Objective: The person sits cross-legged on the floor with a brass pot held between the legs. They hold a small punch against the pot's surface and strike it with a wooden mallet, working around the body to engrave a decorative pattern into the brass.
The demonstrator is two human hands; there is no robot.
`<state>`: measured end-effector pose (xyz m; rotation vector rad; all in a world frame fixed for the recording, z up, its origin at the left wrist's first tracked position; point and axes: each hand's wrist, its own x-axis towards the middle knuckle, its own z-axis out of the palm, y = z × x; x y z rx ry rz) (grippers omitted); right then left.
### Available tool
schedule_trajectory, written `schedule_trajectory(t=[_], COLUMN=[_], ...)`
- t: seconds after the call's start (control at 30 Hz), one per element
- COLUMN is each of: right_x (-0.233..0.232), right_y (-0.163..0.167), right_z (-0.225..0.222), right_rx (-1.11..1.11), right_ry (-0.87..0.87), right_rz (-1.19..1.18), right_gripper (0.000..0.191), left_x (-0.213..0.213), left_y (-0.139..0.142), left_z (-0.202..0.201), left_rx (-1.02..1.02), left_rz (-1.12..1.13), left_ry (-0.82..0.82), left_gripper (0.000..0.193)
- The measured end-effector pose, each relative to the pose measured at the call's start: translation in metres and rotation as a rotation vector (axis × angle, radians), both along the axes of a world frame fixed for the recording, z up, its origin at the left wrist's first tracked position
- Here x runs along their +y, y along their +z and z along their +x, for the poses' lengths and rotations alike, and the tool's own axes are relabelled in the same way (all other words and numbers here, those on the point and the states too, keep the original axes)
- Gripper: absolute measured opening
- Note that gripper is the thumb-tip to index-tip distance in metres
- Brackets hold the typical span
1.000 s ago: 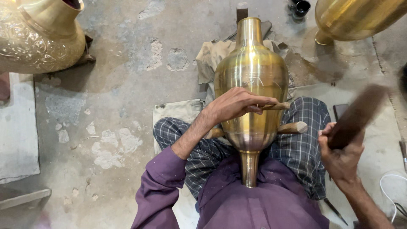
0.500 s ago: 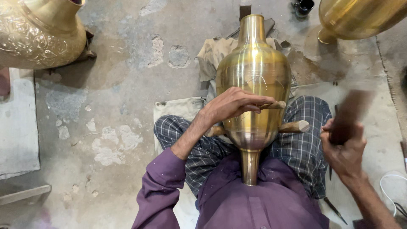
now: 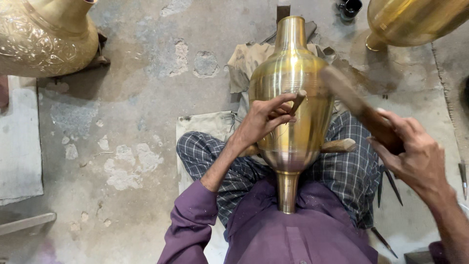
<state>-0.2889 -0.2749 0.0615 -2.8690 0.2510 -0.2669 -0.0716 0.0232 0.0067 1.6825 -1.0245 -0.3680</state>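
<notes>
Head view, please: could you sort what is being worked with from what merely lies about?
In hand:
brass vase
punch, left hand
mallet, right hand

Lying about:
engraved vase
plain vase
floor tools

- Soft, even daylight fills the scene; shadows on the grey concrete floor (image 3: 146, 98) are faint.
- Bright streaks of glare run down the polished brass vase (image 3: 291, 98).
- The dark wooden mallet (image 3: 359, 110) is smeared by motion blur.
- Straight lines bend slightly at the edges.
</notes>
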Motion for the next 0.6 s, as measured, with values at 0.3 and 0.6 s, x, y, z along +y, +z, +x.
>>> schedule_trajectory(t=[0.3,0.6], right_x=[0.015,0.032], right_y=[0.071,0.1], right_z=[0.043,0.059], right_rx=[0.024,-0.042], right_ry=[0.028,0.11], right_rz=[-0.323,-0.179], right_gripper=[0.079,0.071], left_x=[0.002,0.0], left_y=[-0.011,-0.015], left_z=[-0.009,-0.011], left_rx=[-0.025,-0.057], left_rz=[-0.046,-0.064], left_ry=[0.093,0.075], left_gripper=[0.056,0.057])
